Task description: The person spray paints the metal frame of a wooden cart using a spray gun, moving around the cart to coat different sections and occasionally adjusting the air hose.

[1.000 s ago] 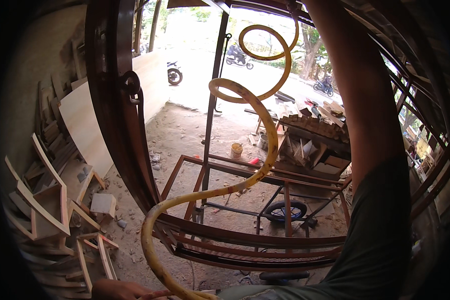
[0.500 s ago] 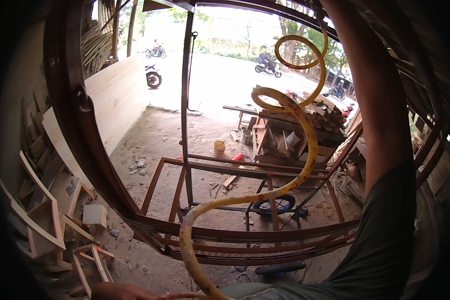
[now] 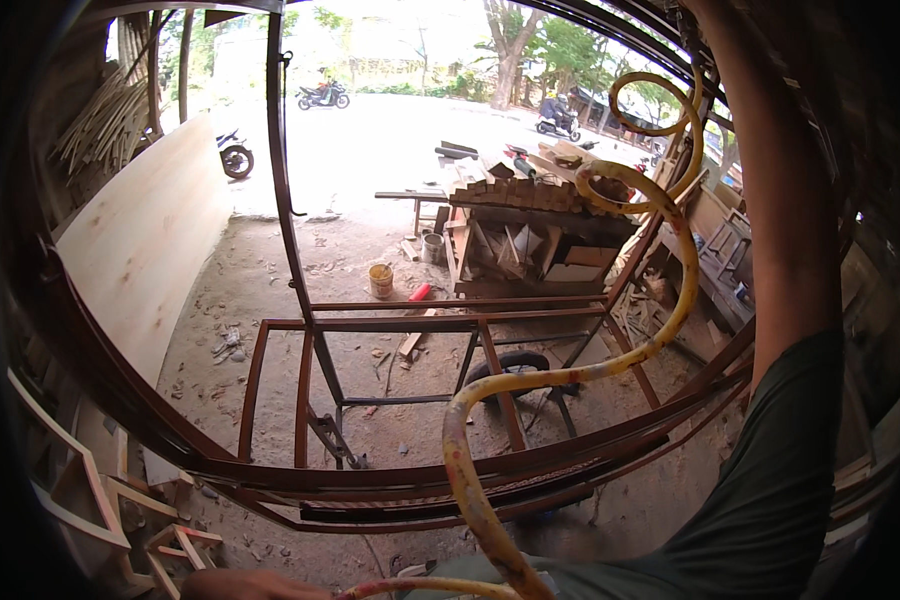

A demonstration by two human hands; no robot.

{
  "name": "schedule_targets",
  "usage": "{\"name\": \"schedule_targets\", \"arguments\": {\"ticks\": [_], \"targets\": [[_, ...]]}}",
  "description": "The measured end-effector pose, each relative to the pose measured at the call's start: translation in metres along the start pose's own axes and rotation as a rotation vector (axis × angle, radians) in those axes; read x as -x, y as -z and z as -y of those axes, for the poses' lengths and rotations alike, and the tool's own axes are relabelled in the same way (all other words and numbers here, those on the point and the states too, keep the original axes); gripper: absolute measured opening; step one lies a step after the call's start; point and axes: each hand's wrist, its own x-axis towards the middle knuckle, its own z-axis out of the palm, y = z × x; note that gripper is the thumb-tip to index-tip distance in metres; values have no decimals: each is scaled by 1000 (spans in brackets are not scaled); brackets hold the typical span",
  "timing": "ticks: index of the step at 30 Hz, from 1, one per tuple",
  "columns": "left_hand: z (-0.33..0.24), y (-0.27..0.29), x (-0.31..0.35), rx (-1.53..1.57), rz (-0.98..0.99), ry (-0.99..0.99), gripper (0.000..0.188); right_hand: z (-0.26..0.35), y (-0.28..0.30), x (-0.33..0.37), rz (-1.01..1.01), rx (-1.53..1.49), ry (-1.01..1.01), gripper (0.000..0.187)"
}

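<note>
A yellow coiled hose (image 3: 470,455), stained with reddish-brown, loops from the upper right down to the lower edge. My right arm (image 3: 785,220) is raised steeply along the right side; its hand lies beyond the top edge. Near that wrist the hose meets a dark fitting, too small to make out. At the bottom edge lies my left hand (image 3: 255,585), beside the end of the hose, its fingers cut off from view. Before me stands a reddish-brown metal frame (image 3: 400,468) with bars, a low rack and a tall upright post (image 3: 282,150).
A pale wood panel (image 3: 150,260) leans at left, above wooden frames (image 3: 80,470). A pile of lumber (image 3: 530,200) tops a bench. A yellow bucket (image 3: 381,280) and a wheel (image 3: 510,370) are on the dirt floor. Motorbikes (image 3: 325,95) are on the road.
My view has turned right, so the frame, panel and bucket appear farther left. The hose now shows farther right in the picture. Riders on the road have moved.
</note>
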Motion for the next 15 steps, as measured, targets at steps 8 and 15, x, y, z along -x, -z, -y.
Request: {"name": "schedule_targets", "arguments": {"ticks": [8,15], "targets": [[13,19,-24,-27,243,10,38,-53,59,-8,-29,160,-14,75],[16,19,-40,28,190,57,32,-108,107,-38,-84,340,-32,81]]}}
